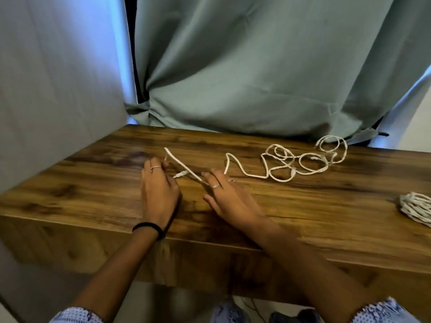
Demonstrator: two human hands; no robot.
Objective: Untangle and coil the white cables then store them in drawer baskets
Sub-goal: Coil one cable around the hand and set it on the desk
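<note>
Two hands on cable: left hand pinching its end, right hand pressing flat; I'd fold loops evenly.

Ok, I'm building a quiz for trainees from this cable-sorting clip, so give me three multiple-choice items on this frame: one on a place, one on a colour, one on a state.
1. Where does the finished coil lie?
A. at the table's right edge
B. beside the left hand
C. on the floor

2. What colour is the curtain behind the table?
A. red
B. grey-green
C. black

3. How does the cable lie to the right of the right hand?
A. wound into a tight bundle
B. in loose, overlapping loops
C. pulled out straight

Answers: 1 A, the bundle sits at the frame's far right on the wood. 2 B, the cloth is a muted grey-green. 3 B, several open loops cross each other; the left hand holds the cable's end.
</note>
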